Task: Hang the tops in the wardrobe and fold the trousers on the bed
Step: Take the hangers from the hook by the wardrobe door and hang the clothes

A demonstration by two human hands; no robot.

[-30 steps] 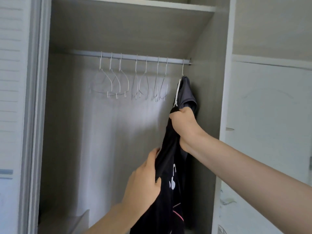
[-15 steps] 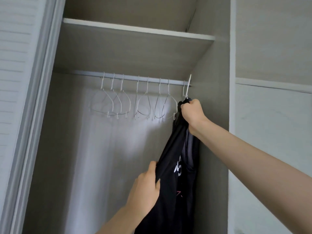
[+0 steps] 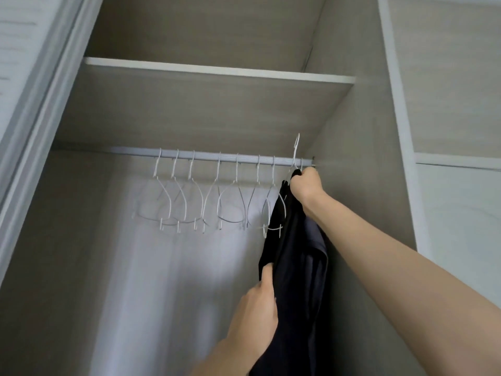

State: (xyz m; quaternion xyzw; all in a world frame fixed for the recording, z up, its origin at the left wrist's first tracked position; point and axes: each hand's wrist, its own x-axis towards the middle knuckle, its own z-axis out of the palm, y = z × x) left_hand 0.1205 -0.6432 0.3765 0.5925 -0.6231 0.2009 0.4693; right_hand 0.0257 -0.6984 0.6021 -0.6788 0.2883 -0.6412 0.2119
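Observation:
A black top point(image 3: 290, 267) hangs from my right hand point(image 3: 306, 185), which grips its neck together with a white hanger. The hanger's hook point(image 3: 296, 147) pokes up just above the wardrobe rail point(image 3: 211, 156) at its right end. Behind the black top a grey top point(image 3: 315, 240) hangs against the right wall. My left hand point(image 3: 257, 308) pinches the black top's left edge lower down. Trousers and bed are out of view.
Several empty white wire hangers point(image 3: 200, 202) hang along the rail to the left. A shelf point(image 3: 217, 70) runs above the rail. The wardrobe's right side panel point(image 3: 360, 213) is close to my right arm. A sliding door frame point(image 3: 40, 104) stands at the left.
My right hand has lifted the black top and hanger from below the rail up to the rail's right end. My left hand followed upward along the fabric. The camera tilted up.

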